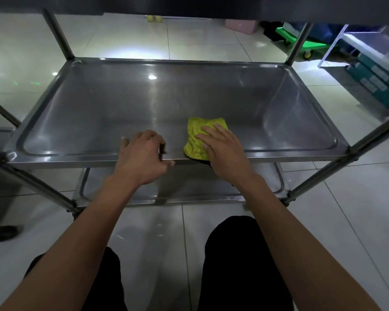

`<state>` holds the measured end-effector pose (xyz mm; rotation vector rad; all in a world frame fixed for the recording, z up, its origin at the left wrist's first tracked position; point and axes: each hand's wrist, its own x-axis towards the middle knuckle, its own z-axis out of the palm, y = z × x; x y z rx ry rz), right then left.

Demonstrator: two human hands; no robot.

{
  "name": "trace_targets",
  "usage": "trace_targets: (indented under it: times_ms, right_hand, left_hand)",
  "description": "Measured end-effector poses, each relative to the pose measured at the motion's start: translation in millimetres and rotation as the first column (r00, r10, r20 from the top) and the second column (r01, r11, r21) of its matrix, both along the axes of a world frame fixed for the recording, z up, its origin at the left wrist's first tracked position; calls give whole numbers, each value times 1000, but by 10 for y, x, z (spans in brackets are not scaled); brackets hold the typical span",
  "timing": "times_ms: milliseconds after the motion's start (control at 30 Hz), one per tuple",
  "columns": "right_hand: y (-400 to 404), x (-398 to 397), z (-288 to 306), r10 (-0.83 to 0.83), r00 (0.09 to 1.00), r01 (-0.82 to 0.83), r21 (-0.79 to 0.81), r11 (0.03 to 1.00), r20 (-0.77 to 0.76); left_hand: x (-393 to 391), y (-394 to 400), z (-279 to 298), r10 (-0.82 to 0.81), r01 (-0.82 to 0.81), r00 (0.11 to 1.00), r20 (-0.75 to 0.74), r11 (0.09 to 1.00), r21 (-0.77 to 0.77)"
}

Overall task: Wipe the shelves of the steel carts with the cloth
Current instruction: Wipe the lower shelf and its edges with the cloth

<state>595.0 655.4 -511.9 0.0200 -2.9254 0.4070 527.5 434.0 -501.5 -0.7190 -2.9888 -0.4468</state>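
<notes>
A steel cart's middle shelf fills the view, a shallow tray with a raised rim. A yellow-green cloth lies bunched at the shelf's near edge, partly draped over the rim. My right hand presses flat on the cloth with straight fingers. My left hand grips the shelf's front rim just left of the cloth, fingers curled over the edge and thumb under it. A lower shelf shows beneath, and the underside of the top shelf crosses the top of the view.
Steel posts stand at the cart's corners. On the tiled floor behind are a green wheeled dolly, a pink box and stacked boxes at the right. My dark-trousered knees are below the cart.
</notes>
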Motion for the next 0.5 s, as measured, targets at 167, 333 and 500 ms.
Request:
trace_targets:
  times_ms: [167,333,500]
  right_hand:
    - [336,100,1,-34,999,34,2,999,-8]
    - [753,185,-8,-107,994,107,5,994,11]
    - [1284,336,28,-195,981,196,-24,980,13]
  left_hand:
    - [221,510,59,-95,105,989,-116,991,85]
    - [413,1211,68,-140,147,986,-90,987,70]
    - [424,1714,41,-168,184,975,-144,977,106]
